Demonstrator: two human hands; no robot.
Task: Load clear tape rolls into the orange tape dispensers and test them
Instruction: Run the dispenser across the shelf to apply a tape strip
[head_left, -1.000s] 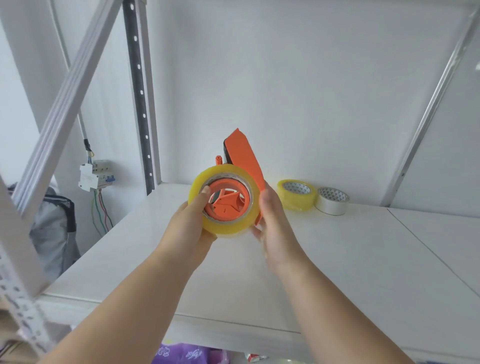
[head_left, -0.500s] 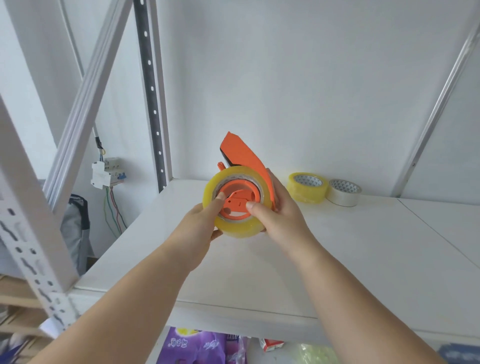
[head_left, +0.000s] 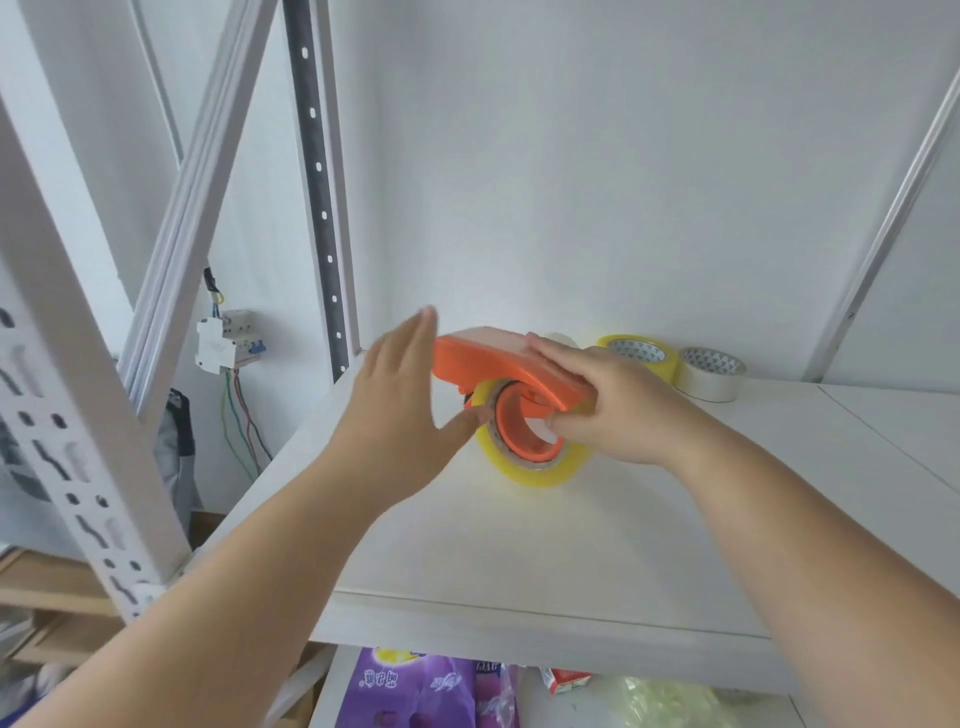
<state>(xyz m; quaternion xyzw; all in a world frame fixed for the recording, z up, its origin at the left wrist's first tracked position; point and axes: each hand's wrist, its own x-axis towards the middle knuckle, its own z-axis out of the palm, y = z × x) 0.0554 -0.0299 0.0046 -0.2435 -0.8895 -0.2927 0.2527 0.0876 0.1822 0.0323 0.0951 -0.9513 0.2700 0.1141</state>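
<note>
L hand (head_left: 402, 402): fingers straight, flat | R hand (head_left: 613, 405): curled, gripping

Bright, even light; wide-angle edge bending; motion blur on hands (head_left: 400, 405).

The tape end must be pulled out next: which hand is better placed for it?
Probably left. The left hand is open beside the roll, holding nothing, while the right hand grips the dispenser.

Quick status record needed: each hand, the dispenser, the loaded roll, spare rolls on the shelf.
left hand: fingers straight, thumb at the roll's edge
right hand: grips orange dispenser
loaded roll: seated on the dispenser's hub, low over the shelf; contact unclear
spare rolls: yellowish roll and silvery roll, side by side at the back wall
</note>
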